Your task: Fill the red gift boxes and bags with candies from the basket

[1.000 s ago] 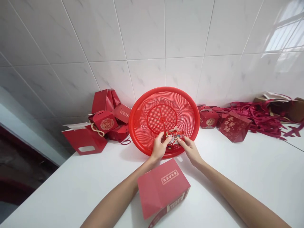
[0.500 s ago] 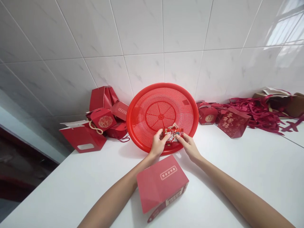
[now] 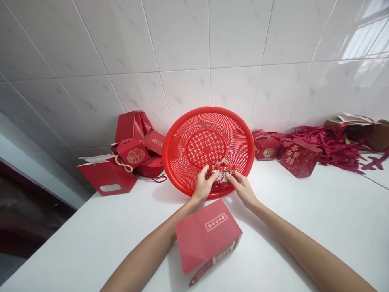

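Note:
My left hand (image 3: pixel 204 182) and my right hand (image 3: pixel 241 187) pinch a small red wrapped packet (image 3: pixel 223 172) from its two sides, thumbs on top. Its printed front is too small to read and may be more than one piece. Both hands are over the near part of a round red plastic basket (image 3: pixel 170 152), which leans back toward the wall. Between my forearms stands a red paper box (image 3: pixel 206 239) with a gold-framed label on its top.
Several red gift boxes (image 3: pixel 133 156) lie heaped left of the basket. On the right are more red boxes (image 3: pixel 299 158), a tangle of dark red ribbons (image 3: pixel 325 144) and a brown carton (image 3: pixel 375 134). A tiled wall (image 3: pixel 185 40) rises behind the white table (image 3: pixel 146 211).
Almost nothing differs; the whole view has shifted very slightly. Both hands keep hold of the packet in the same place.

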Available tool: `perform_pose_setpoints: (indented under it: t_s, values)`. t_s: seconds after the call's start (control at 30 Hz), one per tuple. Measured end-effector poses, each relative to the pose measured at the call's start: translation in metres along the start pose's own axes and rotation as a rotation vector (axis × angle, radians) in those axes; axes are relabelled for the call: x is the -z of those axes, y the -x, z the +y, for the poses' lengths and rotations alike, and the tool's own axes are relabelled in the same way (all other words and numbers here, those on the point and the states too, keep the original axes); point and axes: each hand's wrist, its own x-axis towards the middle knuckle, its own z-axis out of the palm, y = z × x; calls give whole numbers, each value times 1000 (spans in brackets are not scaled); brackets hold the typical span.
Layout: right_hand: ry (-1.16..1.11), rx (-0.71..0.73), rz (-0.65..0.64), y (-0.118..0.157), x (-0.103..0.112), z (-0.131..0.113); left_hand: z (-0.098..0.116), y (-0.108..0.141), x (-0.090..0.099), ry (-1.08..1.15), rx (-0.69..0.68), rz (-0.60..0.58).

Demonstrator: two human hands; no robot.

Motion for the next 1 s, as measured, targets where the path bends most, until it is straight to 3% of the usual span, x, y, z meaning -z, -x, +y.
perform_pose_setpoints:
  t_s: [1.0]
  values:
    - [68,40,10,-2,2,6,-5,-1,0,-12,-25,4]
